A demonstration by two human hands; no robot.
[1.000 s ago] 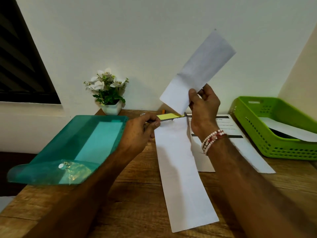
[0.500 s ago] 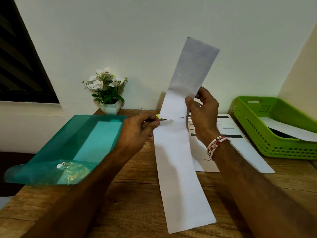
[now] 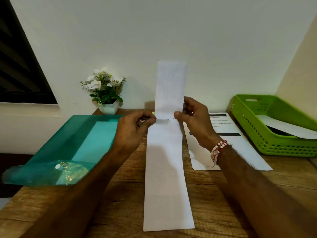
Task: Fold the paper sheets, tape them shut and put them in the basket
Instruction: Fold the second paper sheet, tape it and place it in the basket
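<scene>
Now upright, no longer tilted, left of the green basket point(image 3: 248, 121): folded paper point(image 3: 170, 86), lower right pinched by right hand point(image 3: 195, 121), left hand point(image 3: 132, 133) pinching a shiny strip point(image 3: 162, 119) at lower left.

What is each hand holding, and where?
Right hand pinches the paper strip, right edge at the crease; left hand pinches a thin piece, perhaps tape, at the left edge.

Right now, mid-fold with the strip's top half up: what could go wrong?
1. Both hands pinch the strip only at the crease, left hand one edge, right hand the other; the upright half could come down skewed.
2. The right wrist hangs over the printed sheet and might drag it.
3. The paper in the basket already pokes over the rim; another might slide off.
</scene>
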